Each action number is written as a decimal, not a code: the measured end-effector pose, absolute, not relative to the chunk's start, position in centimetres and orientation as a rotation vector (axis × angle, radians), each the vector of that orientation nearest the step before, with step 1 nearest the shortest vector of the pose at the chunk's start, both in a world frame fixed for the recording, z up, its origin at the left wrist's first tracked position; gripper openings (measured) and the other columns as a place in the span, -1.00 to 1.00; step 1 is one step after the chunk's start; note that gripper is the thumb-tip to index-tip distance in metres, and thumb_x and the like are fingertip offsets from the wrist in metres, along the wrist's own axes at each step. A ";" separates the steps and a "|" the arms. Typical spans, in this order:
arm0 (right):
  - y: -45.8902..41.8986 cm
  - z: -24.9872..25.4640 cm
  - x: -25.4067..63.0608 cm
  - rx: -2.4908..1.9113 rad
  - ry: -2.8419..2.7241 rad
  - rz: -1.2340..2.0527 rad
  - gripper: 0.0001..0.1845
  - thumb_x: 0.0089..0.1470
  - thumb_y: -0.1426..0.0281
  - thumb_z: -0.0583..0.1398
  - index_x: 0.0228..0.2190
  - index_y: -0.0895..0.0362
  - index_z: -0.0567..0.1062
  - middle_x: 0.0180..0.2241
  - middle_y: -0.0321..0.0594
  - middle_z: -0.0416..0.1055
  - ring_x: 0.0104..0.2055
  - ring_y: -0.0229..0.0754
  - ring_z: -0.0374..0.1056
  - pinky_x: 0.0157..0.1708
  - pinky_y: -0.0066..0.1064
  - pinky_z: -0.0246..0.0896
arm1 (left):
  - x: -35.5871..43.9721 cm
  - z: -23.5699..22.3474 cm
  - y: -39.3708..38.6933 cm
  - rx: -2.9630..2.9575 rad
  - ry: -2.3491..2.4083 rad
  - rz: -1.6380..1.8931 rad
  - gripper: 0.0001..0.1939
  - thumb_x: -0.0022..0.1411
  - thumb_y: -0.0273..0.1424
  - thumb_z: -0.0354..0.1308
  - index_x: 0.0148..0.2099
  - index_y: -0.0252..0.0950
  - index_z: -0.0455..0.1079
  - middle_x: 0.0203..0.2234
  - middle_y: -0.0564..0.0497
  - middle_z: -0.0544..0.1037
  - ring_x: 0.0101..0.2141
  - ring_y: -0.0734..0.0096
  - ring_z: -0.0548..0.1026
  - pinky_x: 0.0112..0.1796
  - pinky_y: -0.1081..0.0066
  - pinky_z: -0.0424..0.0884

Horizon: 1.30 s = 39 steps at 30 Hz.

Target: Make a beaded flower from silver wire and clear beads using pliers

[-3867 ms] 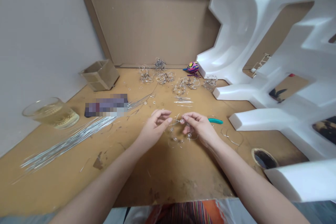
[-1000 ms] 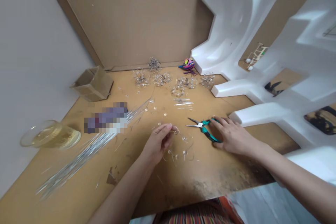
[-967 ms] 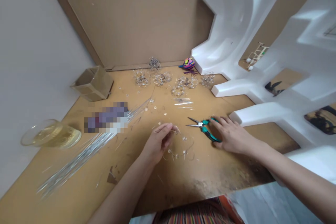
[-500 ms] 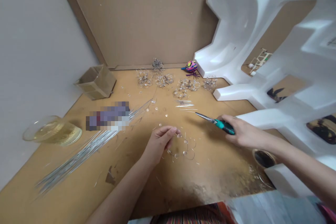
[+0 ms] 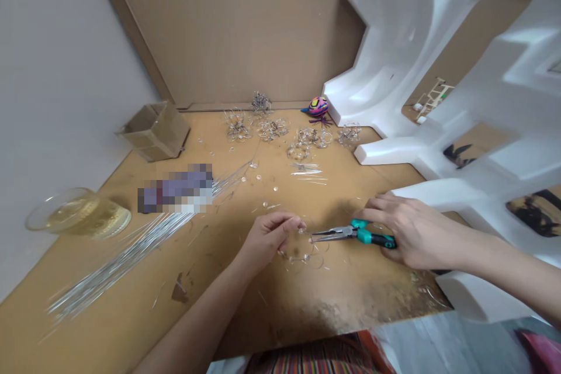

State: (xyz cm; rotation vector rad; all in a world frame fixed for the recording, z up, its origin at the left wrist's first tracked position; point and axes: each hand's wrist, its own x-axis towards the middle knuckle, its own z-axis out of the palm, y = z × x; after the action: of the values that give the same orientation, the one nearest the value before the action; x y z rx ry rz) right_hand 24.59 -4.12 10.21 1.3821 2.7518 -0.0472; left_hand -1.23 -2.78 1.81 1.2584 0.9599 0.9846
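Observation:
Between thumb and fingers, my left hand (image 5: 272,235) pinches a thin wire ring strung with clear beads (image 5: 305,258), with curled wire loops sticking out from it. My right hand (image 5: 405,228) is closed round the teal and black handles of long-nose pliers (image 5: 346,233). Their jaws are parted, and the tips reach the right side of the beaded wire near a bead. Whether the jaws touch the wire I cannot tell. Loose clear beads (image 5: 258,177) and a small pile of short cut wires (image 5: 307,171) lie beyond my hands.
On the left are a bundle of long straight wires (image 5: 127,263), a glass of yellowish liquid (image 5: 83,214) and a cardboard box (image 5: 154,131). Curled wire clusters (image 5: 272,128) and a colourful ball-like object (image 5: 318,106) sit at the back. A white moulded structure (image 5: 394,152) borders the right.
The right hand has brought the pliers left and down to the beaded wire, and their jaws have opened. My left hand keeps its pinch, while the whole view has shifted slightly.

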 end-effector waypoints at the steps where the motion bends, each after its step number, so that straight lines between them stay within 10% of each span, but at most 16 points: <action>1: -4.2 10.3 24.6 1.376 2.748 -0.061 -0.58 -0.28 0.48 0.17 -0.25 0.05 0.42 -0.35 -0.20 0.38 -0.33 -0.15 0.29 -0.35 -0.36 0.12 | -1.2 1.8 -2.8 1.266 0.957 0.984 -0.73 0.07 -0.20 0.15 -0.44 -0.33 0.46 -0.70 0.11 0.33 -0.72 0.67 0.12 -0.65 0.55 0.07; 39: -6.2 10.1 24.2 1.544 2.535 -0.764 -0.86 -0.23 0.52 0.08 -0.52 0.07 0.33 -0.67 -0.40 0.20 -0.65 -0.35 0.05 -0.62 -0.46 -0.08 | -1.3 1.3 -3.0 1.260 0.862 0.994 -0.76 0.10 -0.23 0.13 -0.42 -0.30 0.49 -0.52 0.04 0.47 -0.71 0.69 0.14 -0.66 0.53 0.05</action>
State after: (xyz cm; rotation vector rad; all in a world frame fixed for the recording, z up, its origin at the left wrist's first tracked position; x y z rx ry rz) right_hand 24.20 -6.21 10.10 1.5440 2.5346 -0.7639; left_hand -1.31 -3.03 1.25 1.2602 0.8622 0.9944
